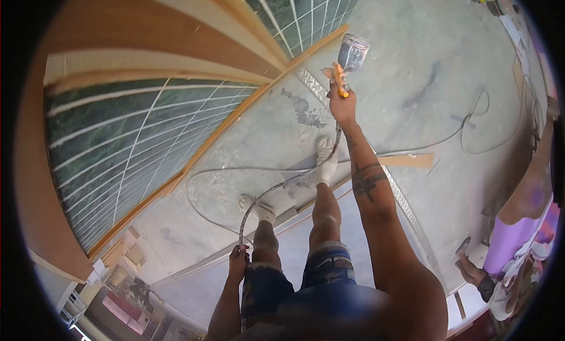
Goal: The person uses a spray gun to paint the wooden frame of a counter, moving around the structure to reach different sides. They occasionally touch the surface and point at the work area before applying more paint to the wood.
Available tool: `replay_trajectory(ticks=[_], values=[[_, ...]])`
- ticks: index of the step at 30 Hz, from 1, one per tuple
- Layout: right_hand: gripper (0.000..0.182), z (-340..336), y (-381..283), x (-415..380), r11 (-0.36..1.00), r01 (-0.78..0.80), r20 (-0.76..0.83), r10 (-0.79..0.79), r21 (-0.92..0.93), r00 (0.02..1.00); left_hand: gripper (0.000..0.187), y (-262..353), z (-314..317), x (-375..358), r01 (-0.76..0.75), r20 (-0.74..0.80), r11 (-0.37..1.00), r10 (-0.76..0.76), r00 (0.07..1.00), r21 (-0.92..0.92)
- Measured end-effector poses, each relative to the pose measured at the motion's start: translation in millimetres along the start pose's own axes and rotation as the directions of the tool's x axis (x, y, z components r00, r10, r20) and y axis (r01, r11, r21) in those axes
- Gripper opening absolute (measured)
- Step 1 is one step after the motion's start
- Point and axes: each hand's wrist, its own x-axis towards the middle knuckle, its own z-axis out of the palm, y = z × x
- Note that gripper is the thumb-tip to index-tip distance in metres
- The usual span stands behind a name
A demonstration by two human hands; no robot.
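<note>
Hands: right hand [343, 105] grips spray gun [339, 80], left hand [238, 262] grips hose [242, 226]. Stained floor [391, 64]; green panels [141, 142] at 10 o'clock. Gun's long axis runs 12–6, cup [354, 53] toward 12.

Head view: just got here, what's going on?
A person is working with a spray gun, by the look of it. The right hand grips the spray gun at arm's length, its cup toward the top of the view. The left hand holds the hose down by the left thigh. Green panels with white lines stand to the left; a thinner line trails over the floor. Can't tell whether anything is spraying.
</note>
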Motion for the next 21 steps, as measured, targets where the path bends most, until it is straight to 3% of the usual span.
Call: replay_trajectory(ticks=[7,12,16,21], values=[[0.028,-46,-25,63,0.985,0.121,-0.141,-0.139,-0.127,0.98,0.035,54,44,-10,-0.073,0.04,0.99,0.069,0.997,0.123],[0.031,-71,-39,101,0.981,0.107,-0.217,-0.141,-0.16,0.966,0.036,72,57,-14,-0.119,0.056,0.975,0.11,0.992,0.188],[0.034,-74,-39,123,0.974,0.201,-0.278,-0.224,-0.108,0.934,0.04,85,64,-19,-0.132,0.063,0.979,0.124,0.99,0.156],[0.034,-70,-41,121,0.987,0.134,-0.244,-0.151,-0.084,0.958,0.039,96,68,-17,-0.147,0.034,0.985,0.144,0.989,0.094]])
